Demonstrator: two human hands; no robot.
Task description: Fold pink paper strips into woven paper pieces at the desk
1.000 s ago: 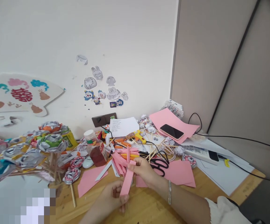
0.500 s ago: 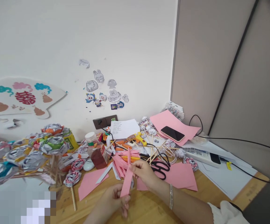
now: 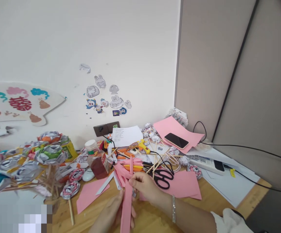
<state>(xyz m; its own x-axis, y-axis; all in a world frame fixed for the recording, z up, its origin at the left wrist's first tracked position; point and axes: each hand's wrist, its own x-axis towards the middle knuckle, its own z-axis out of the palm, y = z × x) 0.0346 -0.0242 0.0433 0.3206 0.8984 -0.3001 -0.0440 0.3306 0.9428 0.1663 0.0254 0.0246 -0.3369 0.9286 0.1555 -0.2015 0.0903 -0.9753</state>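
A long pink paper strip (image 3: 126, 207) stands nearly upright low in the middle of the view. My right hand (image 3: 144, 185) pinches its upper end, fingers closed, a bracelet on the wrist. My left hand (image 3: 111, 213) lies against the strip's lower part from the left, fingers closed round it. Right behind my hands a heap of more pink strips (image 3: 123, 168) lies on the wooden table (image 3: 228, 210). Black scissors (image 3: 163, 178) rest just right of my right hand, on a pink sheet (image 3: 186, 183).
Rolled paper flowers on sticks (image 3: 33, 158) crowd the left. A jar (image 3: 97, 160), a yellow glue gun (image 3: 143, 146), wooden sticks, beads and a phone (image 3: 176, 140) on pink paper fill the back. A power strip (image 3: 208, 163) and cables lie right.
The strip now hangs lower and straighter, its bottom end nearer the frame's lower edge. My left hand has slid down along it. The view has shifted slightly right.
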